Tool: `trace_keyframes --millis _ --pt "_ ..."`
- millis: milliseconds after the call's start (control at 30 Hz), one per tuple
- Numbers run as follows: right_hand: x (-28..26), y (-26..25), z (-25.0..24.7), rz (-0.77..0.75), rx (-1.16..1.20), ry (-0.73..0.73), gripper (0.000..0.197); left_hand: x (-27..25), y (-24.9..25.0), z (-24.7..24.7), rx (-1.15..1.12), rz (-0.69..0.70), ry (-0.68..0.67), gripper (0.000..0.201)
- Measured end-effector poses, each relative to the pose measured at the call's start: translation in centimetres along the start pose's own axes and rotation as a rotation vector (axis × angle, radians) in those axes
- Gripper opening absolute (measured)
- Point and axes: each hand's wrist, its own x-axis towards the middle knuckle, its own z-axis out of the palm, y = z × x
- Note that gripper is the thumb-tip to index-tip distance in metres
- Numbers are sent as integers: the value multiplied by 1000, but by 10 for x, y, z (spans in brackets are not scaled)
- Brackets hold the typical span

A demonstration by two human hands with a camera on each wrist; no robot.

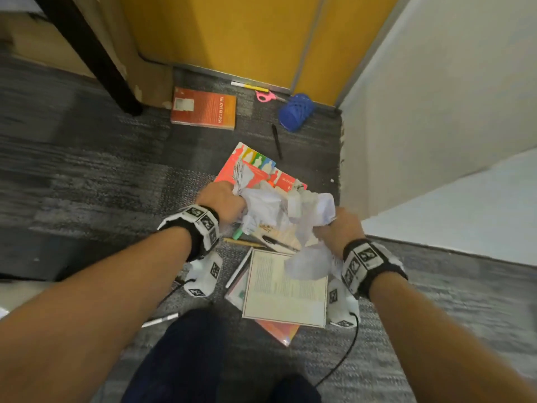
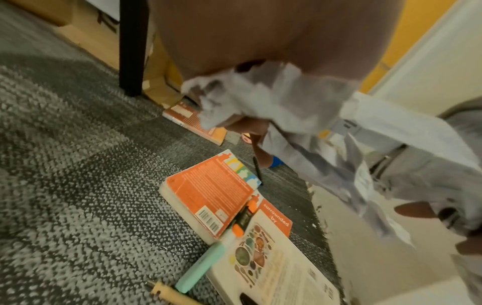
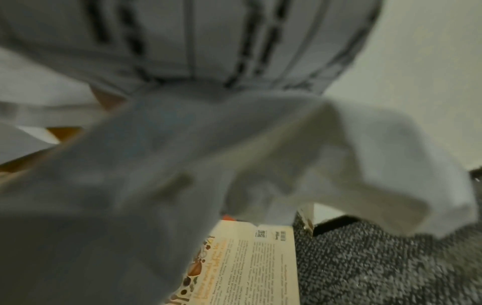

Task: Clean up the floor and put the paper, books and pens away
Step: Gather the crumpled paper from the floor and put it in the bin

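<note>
Left hand (image 1: 222, 199): fingers curled round the left side of the crumpled paper (image 1: 279, 207).
Right hand (image 1: 340, 228): fingers clenched on the paper's right side.
Crumpled paper: a white wad held between both hands above the carpet floor (image 1: 87, 175).
Books below: an orange-red paperback (image 2: 208, 196) and a cream book (image 1: 286, 289) near the person.
Far book (image 1: 203, 107): orange, lying by the cardboard box (image 1: 151, 68).
Pens: a black pen (image 1: 276, 141) right of the paperback; a mint highlighter (image 2: 200, 268) beside the cream book.
Far corner: pink scissors (image 1: 266, 96) beside a blue holder (image 1: 296, 112).
</note>
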Motion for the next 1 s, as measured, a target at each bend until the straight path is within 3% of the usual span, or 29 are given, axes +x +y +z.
trace_keyframes --millis 200,400,567,667,833,933,1000 --pt "-76 28 2 -180 -7 126 20 -96 8 23 45 74 62 14" --pt "-137 11 5 -286 -103 86 12 -172 -16 12 132 135 84 21" --pt "-195 -71 8 -515 -78 50 23 -240 -52 -63 173 105 275 19" --pt "-231 -132 32 -673 -90 8 27 -277 -98 -110 180 37 366 22" --pt "-273 -226 94 -794 29 -92 21 -322 -195 -167 68 -140 486 16" --pt "-283 -277 140 -836 42 -150 7 -334 -256 -186 16 -237 501 20" --pt "-282 -306 166 -834 53 -136 18 -339 -284 -195 53 -264 509 32"
